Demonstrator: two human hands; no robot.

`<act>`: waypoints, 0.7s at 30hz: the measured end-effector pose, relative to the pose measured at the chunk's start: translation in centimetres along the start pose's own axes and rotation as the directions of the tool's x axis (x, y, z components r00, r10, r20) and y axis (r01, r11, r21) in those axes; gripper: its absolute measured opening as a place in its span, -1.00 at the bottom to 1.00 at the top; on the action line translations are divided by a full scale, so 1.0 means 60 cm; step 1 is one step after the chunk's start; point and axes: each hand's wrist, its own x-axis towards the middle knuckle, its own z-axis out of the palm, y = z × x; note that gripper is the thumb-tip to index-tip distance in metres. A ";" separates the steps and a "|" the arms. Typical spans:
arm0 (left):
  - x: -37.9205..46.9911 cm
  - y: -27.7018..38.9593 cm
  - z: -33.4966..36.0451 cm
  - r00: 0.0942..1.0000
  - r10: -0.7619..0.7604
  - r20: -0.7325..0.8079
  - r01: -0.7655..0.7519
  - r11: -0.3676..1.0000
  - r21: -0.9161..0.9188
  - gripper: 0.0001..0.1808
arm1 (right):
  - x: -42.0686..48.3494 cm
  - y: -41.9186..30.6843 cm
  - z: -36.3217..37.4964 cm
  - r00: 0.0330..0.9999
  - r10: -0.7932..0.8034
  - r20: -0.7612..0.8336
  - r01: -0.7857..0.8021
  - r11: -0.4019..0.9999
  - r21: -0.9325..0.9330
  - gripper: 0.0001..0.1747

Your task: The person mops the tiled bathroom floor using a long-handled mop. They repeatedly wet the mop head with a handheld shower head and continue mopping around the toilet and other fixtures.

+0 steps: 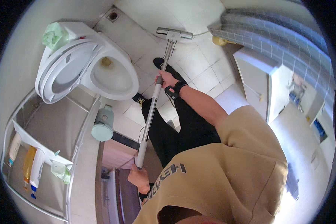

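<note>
A mop with a steel pole [150,117] and a flat, wide head [174,33] slants across the picture. Its head rests on the pale tiled floor beyond my feet. My right hand [167,79] is closed around a grip partway up the pole, with a black band and small device on that wrist. Near my waist, my left hand [139,177] grips the pole's top end, below a white sleeve. The toilet [114,75] stands to the left of the pole, its lid raised and a brownish stain in the bowl. My black shoes are on the tiles, one beside the pole.
A floor drain [112,15] lies at the far left corner. A pale green container [103,123] stands near the toilet. At left, a metal rack [75,148] holds several bottles. A white cabinet [253,81] and a gray-blue checked curtain [271,36] are at right, near a yellowish brush-like object [219,41].
</note>
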 end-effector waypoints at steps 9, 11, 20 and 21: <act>0.024 -0.140 0.060 0.970 0.180 0.163 -0.104 0.914 -0.393 -0.58 | 0.049 0.227 -0.142 0.943 -0.308 -0.125 0.331 0.911 0.247 -0.79; 0.037 -0.146 0.067 0.951 0.251 0.178 -0.218 0.958 -0.187 -0.57 | 0.070 0.278 -0.145 0.937 -0.313 -0.156 0.344 0.905 0.251 -0.76; 0.140 0.038 0.087 0.898 0.437 0.044 -0.433 0.865 0.251 -0.65 | 0.182 0.253 -0.195 0.921 -0.238 -0.307 0.376 0.742 0.555 -0.69; 0.138 0.064 0.087 0.897 0.439 0.047 -0.433 0.855 0.284 -0.65 | 0.181 0.230 -0.210 0.918 -0.242 -0.313 0.384 0.733 0.562 -0.69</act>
